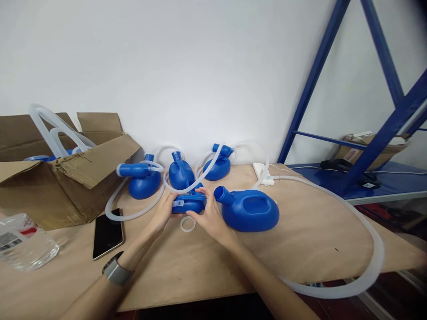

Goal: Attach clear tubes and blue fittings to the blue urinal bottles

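Observation:
Both my hands hold a small blue plastic funnel piece [188, 202] at the middle of the wooden table [167, 266]. My left hand [164, 211] grips its left side, fingers curled round it. My right hand [207, 212] clasps its right end, with the thumb on top. A clear ring [188, 224] lies on the table just under my hands. A large blue plastic bottle [250, 210] with an open spout lies immediately right of my right hand. A long translucent hose [367, 231] loops from behind it round the table's right side.
Three more blue bottles [145, 180] with hoses stand at the back by the white wall. An open cardboard box [63, 178] sits at the left, a black phone [107, 233] and a clear plastic bottle [26, 242] in front of it. Blue metal shelving [376, 146] stands at the right.

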A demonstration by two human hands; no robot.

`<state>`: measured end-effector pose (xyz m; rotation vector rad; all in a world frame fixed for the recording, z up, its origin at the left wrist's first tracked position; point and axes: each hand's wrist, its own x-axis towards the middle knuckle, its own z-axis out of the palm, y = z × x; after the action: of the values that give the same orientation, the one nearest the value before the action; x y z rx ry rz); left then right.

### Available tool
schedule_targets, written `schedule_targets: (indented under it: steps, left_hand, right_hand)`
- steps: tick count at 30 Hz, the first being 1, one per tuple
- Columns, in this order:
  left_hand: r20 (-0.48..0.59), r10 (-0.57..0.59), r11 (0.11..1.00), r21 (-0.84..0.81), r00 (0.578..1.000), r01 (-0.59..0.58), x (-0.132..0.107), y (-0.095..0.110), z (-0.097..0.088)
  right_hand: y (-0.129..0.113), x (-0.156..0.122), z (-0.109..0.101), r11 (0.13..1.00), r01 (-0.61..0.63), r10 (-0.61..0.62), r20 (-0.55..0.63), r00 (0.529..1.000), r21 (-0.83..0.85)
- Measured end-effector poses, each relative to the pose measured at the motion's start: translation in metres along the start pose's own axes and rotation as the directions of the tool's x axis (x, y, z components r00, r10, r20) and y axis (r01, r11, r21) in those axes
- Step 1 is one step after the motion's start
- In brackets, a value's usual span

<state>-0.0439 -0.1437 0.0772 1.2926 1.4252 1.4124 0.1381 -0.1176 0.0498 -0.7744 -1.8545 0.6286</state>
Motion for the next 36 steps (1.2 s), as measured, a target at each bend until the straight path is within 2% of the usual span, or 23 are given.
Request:
schedule_targets:
  steps: [1,4,5,7,9,12,15,18,23,25,27,31,33,36]
  left_hand:
    - [-0.033,0.002,1.0,0.017,0.999,-0.001,0.004,-0.003,-0.002]
    - [-0.09,0.049,0.993,0.116,0.995,-0.039,0.008,-0.012,-0.006]
    - [-0.093,0.074,0.987,0.151,0.993,-0.059,0.006,-0.014,-0.007]
    - [-0.078,0.136,0.969,0.22,0.988,-0.116,0.002,-0.017,-0.009]
    - [-0.023,0.253,0.924,0.301,0.967,-0.235,-0.003,-0.019,-0.013]
    - [0.131,0.419,0.804,0.408,0.899,-0.434,-0.009,-0.018,-0.02]
    - [0.28,0.441,0.725,0.449,0.852,-0.523,-0.012,-0.016,-0.023]
    - [0.324,0.443,0.705,0.449,0.836,-0.548,-0.013,-0.017,-0.023]
    - [0.243,0.435,0.776,0.387,0.867,-0.498,-0.012,-0.025,-0.021]
    - [0.212,0.456,0.771,0.392,0.864,-0.503,-0.012,-0.027,-0.021]
    - [0.189,0.521,0.718,0.43,0.832,-0.548,-0.011,-0.029,-0.02]
    - [0.2,0.672,0.558,0.497,0.713,-0.665,-0.01,-0.032,-0.018]
    - [0.214,0.69,0.531,0.5,0.692,-0.684,-0.01,-0.034,-0.017]
    - [0.234,0.678,0.54,0.484,0.696,-0.688,-0.011,-0.033,-0.017]
  right_hand:
    - [-0.002,0.006,0.001,0.999,0.041,-0.04,0.02,0.999,-0.022]
    - [-0.008,0.013,0.006,0.982,0.166,-0.145,0.196,0.97,-0.093]
    - [-0.009,0.012,0.008,0.978,0.176,-0.148,0.227,0.963,-0.109]
    - [-0.006,0.009,0.013,0.984,0.133,-0.107,0.206,0.973,-0.115]
    - [-0.001,0.005,0.017,0.996,0.071,-0.06,0.176,0.983,-0.059]
    - [0.004,0.003,0.017,0.997,0.0,-0.012,0.162,0.987,0.074]
    - [0.005,0.003,0.012,0.984,-0.063,0.041,0.136,0.99,0.165]
    - [0.005,0.003,0.009,0.971,-0.111,0.084,0.132,0.988,0.214]
    - [0.002,0.0,0.011,0.965,-0.141,0.111,0.14,0.984,0.221]
    - [0.0,0.0,0.012,0.971,-0.121,0.092,0.143,0.985,0.207]
    - [0.0,-0.001,0.012,0.977,-0.078,0.054,0.124,0.991,0.197]
    - [0.001,-0.004,0.012,0.985,0.021,-0.04,0.104,0.994,0.172]
    - [0.003,-0.005,0.013,0.988,0.044,-0.056,0.081,0.995,0.149]
    - [0.004,-0.005,0.014,0.991,0.051,-0.058,0.054,0.997,0.12]
